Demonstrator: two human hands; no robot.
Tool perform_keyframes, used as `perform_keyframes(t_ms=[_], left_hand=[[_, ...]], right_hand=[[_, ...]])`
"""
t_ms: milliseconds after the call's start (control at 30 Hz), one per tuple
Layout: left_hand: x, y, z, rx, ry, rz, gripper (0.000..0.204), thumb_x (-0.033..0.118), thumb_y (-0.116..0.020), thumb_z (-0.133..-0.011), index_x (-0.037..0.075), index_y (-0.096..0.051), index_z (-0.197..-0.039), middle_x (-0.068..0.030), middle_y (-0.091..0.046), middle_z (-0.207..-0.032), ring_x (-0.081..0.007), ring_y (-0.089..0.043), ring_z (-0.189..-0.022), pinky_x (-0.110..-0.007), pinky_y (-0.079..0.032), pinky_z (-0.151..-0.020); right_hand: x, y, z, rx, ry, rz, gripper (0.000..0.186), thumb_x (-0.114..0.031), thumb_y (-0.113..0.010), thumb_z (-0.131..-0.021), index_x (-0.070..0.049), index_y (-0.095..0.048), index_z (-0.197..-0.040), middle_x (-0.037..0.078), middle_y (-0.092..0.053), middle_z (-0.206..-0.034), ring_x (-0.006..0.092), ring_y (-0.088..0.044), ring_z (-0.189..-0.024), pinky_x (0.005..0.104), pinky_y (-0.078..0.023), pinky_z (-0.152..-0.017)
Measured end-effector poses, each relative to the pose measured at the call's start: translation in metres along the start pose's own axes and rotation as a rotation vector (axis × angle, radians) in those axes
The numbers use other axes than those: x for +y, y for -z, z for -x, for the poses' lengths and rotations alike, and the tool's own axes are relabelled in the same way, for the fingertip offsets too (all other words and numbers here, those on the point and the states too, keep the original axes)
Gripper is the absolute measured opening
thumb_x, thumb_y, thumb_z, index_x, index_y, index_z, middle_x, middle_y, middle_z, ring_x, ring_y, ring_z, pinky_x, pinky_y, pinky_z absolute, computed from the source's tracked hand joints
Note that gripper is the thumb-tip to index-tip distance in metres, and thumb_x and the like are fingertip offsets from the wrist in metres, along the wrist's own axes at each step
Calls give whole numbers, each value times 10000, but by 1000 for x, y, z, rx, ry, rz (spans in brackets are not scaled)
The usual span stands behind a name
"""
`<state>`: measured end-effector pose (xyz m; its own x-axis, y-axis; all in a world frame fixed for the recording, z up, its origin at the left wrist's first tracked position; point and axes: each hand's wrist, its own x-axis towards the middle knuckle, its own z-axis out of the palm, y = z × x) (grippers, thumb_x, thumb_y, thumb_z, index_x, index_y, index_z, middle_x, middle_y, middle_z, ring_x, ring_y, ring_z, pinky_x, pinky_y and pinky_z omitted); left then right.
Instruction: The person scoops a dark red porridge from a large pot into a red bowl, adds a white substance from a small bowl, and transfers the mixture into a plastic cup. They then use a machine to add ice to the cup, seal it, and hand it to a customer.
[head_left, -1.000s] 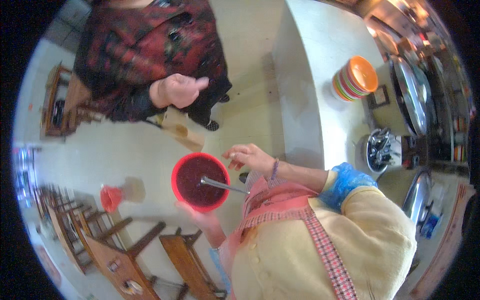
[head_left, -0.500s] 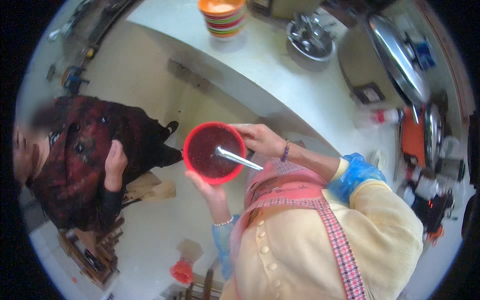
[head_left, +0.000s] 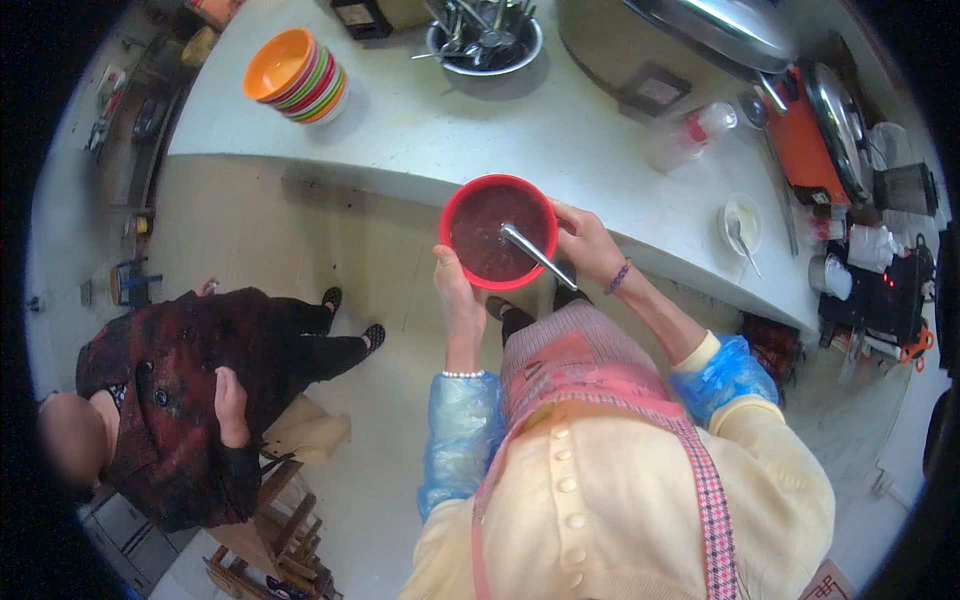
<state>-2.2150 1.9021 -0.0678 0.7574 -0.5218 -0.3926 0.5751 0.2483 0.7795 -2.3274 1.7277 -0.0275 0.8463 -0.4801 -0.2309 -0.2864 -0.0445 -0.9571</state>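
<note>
Both my hands carry a red bowl (head_left: 449,236) filled with dark reddish-brown soup. My left hand (head_left: 461,300) grips its near left side, the thumb up at the rim. On the right side, my right hand (head_left: 590,246) holds the bowl's wall; some of its fingers are hidden behind the bowl. A metal spoon (head_left: 538,257) stands in the soup, its handle leaning over the rim towards me. The bowl is in the air, close to the front edge of the white counter (head_left: 390,140).
A stack of coloured bowls (head_left: 285,75) and a metal basin of spoons (head_left: 485,60) stand on the counter. Farther right are a big lidded pot (head_left: 620,60), a bottle (head_left: 710,122) and a small white bowl (head_left: 740,222). A person in a dark red coat (head_left: 180,390) stands at left.
My view has turned towards the counter. The bowl, held in both hands, now appears farther right and higher in the picture, nearer the counter edge. The other person's feet have come into view.
</note>
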Motion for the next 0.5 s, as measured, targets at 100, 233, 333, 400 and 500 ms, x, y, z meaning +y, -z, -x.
perform_keyframes(t_ms=[100, 233, 333, 400, 500], left_hand=[[-23, -9, -17, -38, 40, -54, 658, 553, -396, -1017, -18, -493, -1328, -125, -587, -1269, -217, -595, -1136, -369, -515, -946], [-38, -21, -36, -81, 55, -238, 624, 522, -364, -1038, -5, -491, -1346, -113, -593, -1263, -196, -610, -1105, -362, -533, -924], [-46, -39, -47, -114, 62, -373, 639, 526, -361, -1040, -18, -490, -1350, -109, -594, -1252, -190, -603, -1093, -351, -513, -934], [-55, -49, -58, -117, 38, -453, 649, 527, -364, -1040, -30, -502, -1341, -109, -597, -1246, -189, -599, -1082, -345, -496, -940], [-75, -56, -74, -104, -27, -569, 650, 520, -373, -1041, -49, -534, -1311, -111, -610, -1222, -192, -594, -1065, -343, -472, -950]], right_hand=[[32, 17, -1, 73, -6, -14, 427, -35, -576, -925, -5, -549, -1351, 97, -651, -1248, 145, -582, -1142, 304, -458, -1003], [62, 33, -8, 163, 77, 19, 458, 43, -518, -886, -38, -573, -1333, 109, -684, -1191, 156, -639, -1059, 310, -508, -935], [83, 53, -16, 160, -63, -111, 451, 41, -516, -890, -47, -580, -1328, 114, -684, -1194, 158, -645, -1053, 319, -511, -936], [92, 66, -24, 166, -54, -41, 447, 39, -517, -887, -49, -588, -1319, 124, -684, -1189, 165, -649, -1055, 319, -512, -929], [105, 82, -33, 187, -13, 9, 442, 36, -519, -881, -49, -598, -1308, 137, -685, -1183, 177, -655, -1053, 319, -513, -920]])
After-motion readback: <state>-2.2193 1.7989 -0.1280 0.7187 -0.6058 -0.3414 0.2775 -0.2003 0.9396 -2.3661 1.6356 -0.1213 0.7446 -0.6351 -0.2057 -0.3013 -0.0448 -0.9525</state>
